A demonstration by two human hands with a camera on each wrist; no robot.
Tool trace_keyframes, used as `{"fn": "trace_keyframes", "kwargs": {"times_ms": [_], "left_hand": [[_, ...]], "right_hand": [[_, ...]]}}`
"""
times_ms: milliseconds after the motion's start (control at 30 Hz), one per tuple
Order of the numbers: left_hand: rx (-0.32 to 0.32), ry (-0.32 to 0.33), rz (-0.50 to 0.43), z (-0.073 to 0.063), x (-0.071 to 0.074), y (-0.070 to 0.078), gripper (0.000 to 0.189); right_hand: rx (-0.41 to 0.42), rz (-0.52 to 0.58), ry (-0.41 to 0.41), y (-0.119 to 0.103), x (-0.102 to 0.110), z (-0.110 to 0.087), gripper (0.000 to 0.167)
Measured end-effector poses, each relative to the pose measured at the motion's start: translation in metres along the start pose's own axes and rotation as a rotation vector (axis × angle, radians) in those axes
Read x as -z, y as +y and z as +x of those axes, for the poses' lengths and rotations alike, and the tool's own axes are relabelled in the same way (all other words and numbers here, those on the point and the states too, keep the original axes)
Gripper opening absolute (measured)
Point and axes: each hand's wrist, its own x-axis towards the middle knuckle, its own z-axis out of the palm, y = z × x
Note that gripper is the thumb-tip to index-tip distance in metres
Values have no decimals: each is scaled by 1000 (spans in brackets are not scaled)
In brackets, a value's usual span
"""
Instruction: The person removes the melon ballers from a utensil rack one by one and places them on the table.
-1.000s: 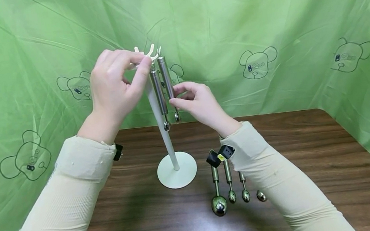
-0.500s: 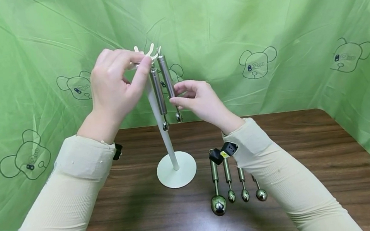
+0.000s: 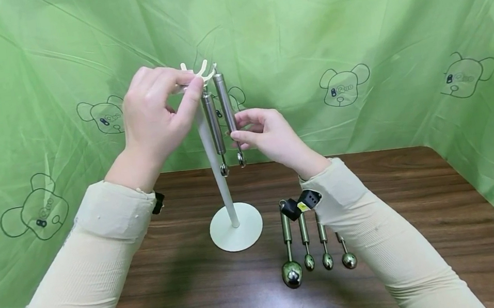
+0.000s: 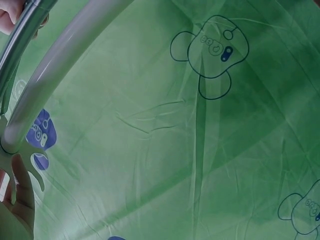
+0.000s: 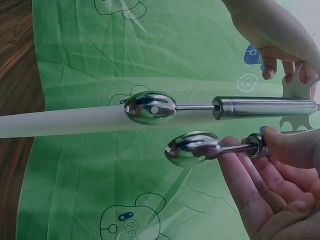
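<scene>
A white stand (image 3: 220, 183) with a round base carries a pronged hook top (image 3: 204, 69). In the head view my left hand (image 3: 151, 104) pinches that top between thumb and fingers. One steel melon baller (image 3: 212, 122) hangs from it, bowl down, beside the pole; its oval bowl (image 5: 150, 107) has a small hole. My right hand (image 3: 262, 130) holds a second melon baller (image 3: 224, 97) by the lower handle, thumb in front and fingers behind. Its upper end is right at a prong, and its bowl (image 5: 192, 149) points down. The left wrist view catches the pole (image 4: 65, 60) and a handle (image 4: 20, 45).
Several more steel scoops lie in a row on the brown wooden table (image 3: 189, 286), among them one with a larger bowl (image 3: 292, 274); my right sleeve (image 3: 374, 231) covers some of their handles. Green cloth (image 3: 277, 30) with bear-head outlines walls the back and sides.
My right hand has shifted slightly right with the melon baller, whose bowl now stands farther from the hanging one's. The left hand keeps its hold on the stand's top.
</scene>
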Motion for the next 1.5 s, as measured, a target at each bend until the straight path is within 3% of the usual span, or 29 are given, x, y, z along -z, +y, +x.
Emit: {"fn": "trace_keyframes", "kwargs": {"times_ms": [267, 567, 1500], "left_hand": [[2, -1, 4, -1, 0, 0, 36], [15, 12, -9, -2, -1, 1, 35], [16, 53, -41, 0, -4, 1, 33]], "right_hand": [[-2, 101, 36, 8, 8, -5, 31], [45, 132, 99, 23, 15, -37, 33], [-60, 71, 260, 48, 25, -106, 31]]}}
